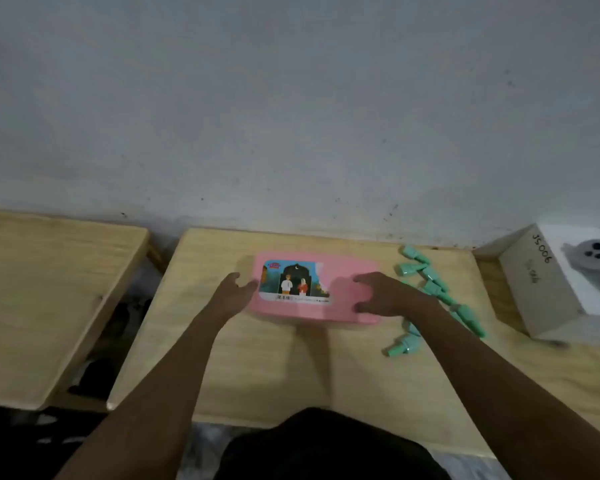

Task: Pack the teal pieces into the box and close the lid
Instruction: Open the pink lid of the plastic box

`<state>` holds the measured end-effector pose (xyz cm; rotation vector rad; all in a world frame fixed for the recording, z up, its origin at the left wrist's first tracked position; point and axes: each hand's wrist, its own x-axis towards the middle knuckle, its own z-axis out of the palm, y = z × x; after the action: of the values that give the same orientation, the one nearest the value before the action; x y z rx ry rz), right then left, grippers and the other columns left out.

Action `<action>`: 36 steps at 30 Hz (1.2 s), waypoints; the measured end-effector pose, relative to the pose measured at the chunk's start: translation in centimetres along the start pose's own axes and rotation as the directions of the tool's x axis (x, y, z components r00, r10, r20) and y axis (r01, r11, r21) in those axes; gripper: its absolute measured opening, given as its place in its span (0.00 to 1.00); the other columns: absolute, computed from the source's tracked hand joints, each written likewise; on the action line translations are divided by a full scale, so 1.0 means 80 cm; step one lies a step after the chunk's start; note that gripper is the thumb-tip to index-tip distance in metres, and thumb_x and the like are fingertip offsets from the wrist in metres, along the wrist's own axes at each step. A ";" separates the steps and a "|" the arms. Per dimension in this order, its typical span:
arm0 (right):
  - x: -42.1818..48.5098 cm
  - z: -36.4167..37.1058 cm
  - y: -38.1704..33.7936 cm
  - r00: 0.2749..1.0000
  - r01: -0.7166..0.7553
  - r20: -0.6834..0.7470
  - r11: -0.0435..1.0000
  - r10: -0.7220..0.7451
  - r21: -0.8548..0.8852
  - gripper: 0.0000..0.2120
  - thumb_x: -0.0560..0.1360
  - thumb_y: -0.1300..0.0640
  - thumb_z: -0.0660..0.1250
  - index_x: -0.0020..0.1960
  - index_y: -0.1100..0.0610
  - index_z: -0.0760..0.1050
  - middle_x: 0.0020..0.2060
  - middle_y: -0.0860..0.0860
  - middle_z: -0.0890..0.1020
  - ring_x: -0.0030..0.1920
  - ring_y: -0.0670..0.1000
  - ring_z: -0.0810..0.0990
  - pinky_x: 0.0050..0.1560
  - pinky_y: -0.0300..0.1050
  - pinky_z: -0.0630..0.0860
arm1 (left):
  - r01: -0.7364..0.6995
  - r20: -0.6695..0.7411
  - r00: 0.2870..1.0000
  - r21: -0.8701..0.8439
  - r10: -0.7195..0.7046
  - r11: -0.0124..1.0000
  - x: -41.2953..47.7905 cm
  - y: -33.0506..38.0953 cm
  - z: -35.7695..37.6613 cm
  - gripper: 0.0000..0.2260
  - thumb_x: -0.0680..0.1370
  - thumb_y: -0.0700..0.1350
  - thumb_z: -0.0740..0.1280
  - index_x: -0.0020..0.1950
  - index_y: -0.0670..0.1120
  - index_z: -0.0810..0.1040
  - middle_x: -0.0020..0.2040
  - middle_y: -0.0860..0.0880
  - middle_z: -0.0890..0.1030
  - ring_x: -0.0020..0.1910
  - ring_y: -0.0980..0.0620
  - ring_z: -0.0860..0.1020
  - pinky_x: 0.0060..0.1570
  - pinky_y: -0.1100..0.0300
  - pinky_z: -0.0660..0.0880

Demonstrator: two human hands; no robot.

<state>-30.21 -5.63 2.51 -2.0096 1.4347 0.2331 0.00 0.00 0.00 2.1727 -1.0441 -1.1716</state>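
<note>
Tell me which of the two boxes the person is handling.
The pink box, lid shut: right hand on it, left hand at its end. The white box stands apart.

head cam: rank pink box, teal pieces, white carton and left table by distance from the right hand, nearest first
From the right hand:
1. pink box, under its fingers.
2. teal pieces, just right of the hand.
3. white carton, far right.
4. left table, far left, beyond the box.
</note>
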 end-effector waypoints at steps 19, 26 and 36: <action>-0.001 0.042 -0.022 0.993 -0.102 -0.104 0.809 0.051 -0.579 0.44 0.70 0.63 0.72 0.77 0.56 0.48 0.76 0.60 0.51 0.65 0.60 0.72 0.50 0.52 0.81 | -0.004 0.031 0.999 -0.439 0.020 0.898 0.024 -0.059 0.014 0.12 0.77 0.42 0.66 0.60 0.43 0.79 0.51 0.44 0.81 0.48 0.49 0.78 0.54 0.48 0.78; 0.000 0.018 -0.023 0.998 -0.026 0.034 0.817 0.056 -0.575 0.48 0.67 0.58 0.76 0.78 0.56 0.51 0.75 0.58 0.59 0.63 0.56 0.74 0.58 0.48 0.77 | -0.002 0.025 1.000 -0.510 0.017 0.860 0.023 -0.063 0.020 0.11 0.78 0.42 0.66 0.60 0.43 0.78 0.51 0.44 0.81 0.48 0.51 0.78 0.51 0.54 0.77; 0.012 -0.034 -0.030 0.969 0.020 0.216 0.836 0.118 -0.548 0.46 0.68 0.51 0.74 0.78 0.47 0.52 0.73 0.52 0.66 0.67 0.55 0.71 0.63 0.49 0.72 | -0.192 0.012 0.973 -0.521 0.231 0.831 -0.018 -0.084 0.052 0.18 0.76 0.42 0.68 0.65 0.49 0.72 0.57 0.55 0.79 0.55 0.61 0.77 0.53 0.65 0.74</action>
<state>-28.28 -7.52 5.11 -2.2813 1.3615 0.9796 -1.30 5.06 -6.08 1.5620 -0.8460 -1.2599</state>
